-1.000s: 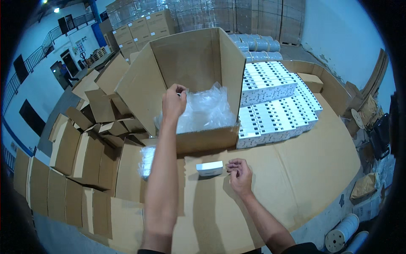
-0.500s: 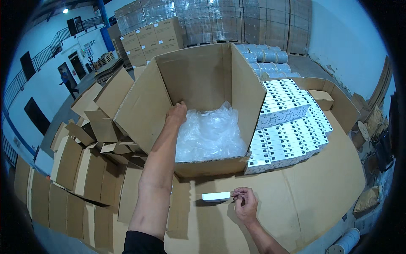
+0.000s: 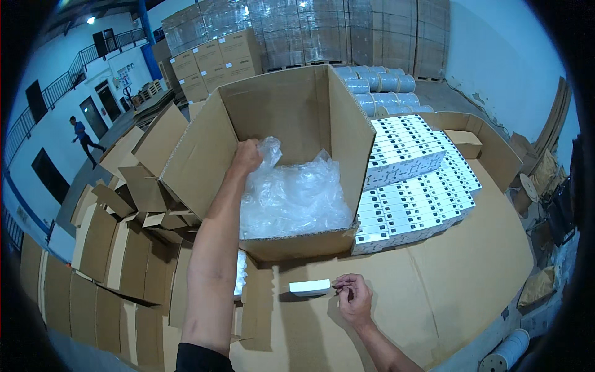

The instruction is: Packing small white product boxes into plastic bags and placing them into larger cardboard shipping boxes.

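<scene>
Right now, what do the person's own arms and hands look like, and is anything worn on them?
The left hand and right hand are both bare, with no gloves, rings or watch that I can see. A black sleeve shows on the left arm at the lower edge; the right forearm shows no sleeve.
</scene>
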Demonstrator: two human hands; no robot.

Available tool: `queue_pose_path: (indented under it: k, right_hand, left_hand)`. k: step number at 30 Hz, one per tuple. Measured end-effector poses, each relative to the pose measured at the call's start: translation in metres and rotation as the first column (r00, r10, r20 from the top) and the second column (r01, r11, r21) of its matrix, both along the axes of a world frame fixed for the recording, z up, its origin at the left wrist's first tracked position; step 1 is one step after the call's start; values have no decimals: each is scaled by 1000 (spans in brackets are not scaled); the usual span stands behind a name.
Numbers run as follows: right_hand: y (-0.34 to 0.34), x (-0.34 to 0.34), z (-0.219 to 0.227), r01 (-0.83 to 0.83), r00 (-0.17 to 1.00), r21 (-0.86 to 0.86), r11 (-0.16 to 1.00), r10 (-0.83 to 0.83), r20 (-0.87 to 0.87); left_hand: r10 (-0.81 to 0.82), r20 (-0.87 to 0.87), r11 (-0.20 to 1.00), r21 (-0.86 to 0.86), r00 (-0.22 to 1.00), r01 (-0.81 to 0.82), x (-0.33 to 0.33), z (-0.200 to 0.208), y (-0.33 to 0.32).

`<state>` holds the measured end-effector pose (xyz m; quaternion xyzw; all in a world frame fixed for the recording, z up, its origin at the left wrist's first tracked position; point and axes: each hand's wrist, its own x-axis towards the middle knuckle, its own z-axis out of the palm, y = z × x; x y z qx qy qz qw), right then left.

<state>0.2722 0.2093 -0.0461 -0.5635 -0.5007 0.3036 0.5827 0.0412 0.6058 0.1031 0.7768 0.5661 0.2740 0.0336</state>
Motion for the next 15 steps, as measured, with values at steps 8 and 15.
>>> queue_pose_path:
  k: [8,15]
  right_hand:
    - [0,1,-2,6,1000,-10,1000,-6,27]
    - [-2,0,2,-9,1000,-10,1000,9,10]
  left_hand:
    - [-21,230,984,179,973,-21,1,33,-18]
    - [28,-14,992,-124,999,-30,0,29,-12]
